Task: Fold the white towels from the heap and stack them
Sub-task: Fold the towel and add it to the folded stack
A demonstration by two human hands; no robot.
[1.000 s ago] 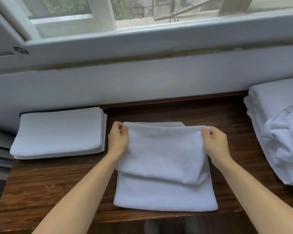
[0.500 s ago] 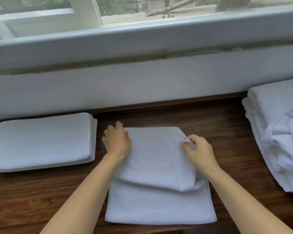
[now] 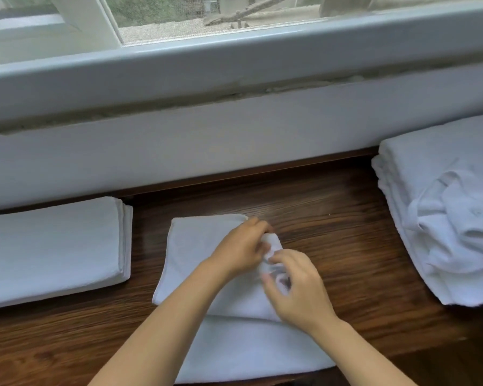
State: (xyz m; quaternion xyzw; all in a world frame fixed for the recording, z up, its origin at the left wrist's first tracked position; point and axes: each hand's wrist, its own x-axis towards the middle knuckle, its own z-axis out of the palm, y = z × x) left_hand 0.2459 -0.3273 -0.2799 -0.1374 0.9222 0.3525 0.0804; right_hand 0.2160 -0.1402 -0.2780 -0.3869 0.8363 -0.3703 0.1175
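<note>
While both my hands met over the right edge of the half-folded towel [image 3: 207, 252], my left hand [image 3: 241, 250] had its fingers curled around a bunched bit of white cloth at that edge, pinching it between thumb and fingertips. My right hand [image 3: 299, 288] sat just below and to the right of it, fingers bent inward onto the same bunched fold, though blur kept me from telling how firmly it gripped. The two hands were nearly touching, with the small raised lump of towel between them. That towel lay on the dark wooden table [image 3: 332, 232] straight in front of me, its upper layer doubled over a lower layer that reached the near edge of the table; the upper left corner lay flat and square. To my left, apart from it with a strip of bare wood between, rested the stack of folded towels [image 3: 53, 246], flat and neat, its layered edges showing along the right side. At the far right sat the heap of white towels [image 3: 444, 213], partly in loose layers with one crumpled piece rumpled on top, running out of view at the right edge. Behind the table rose a white wall [image 3: 207, 151] under a window sill [image 3: 234, 65], and both my forearms were bare.
</note>
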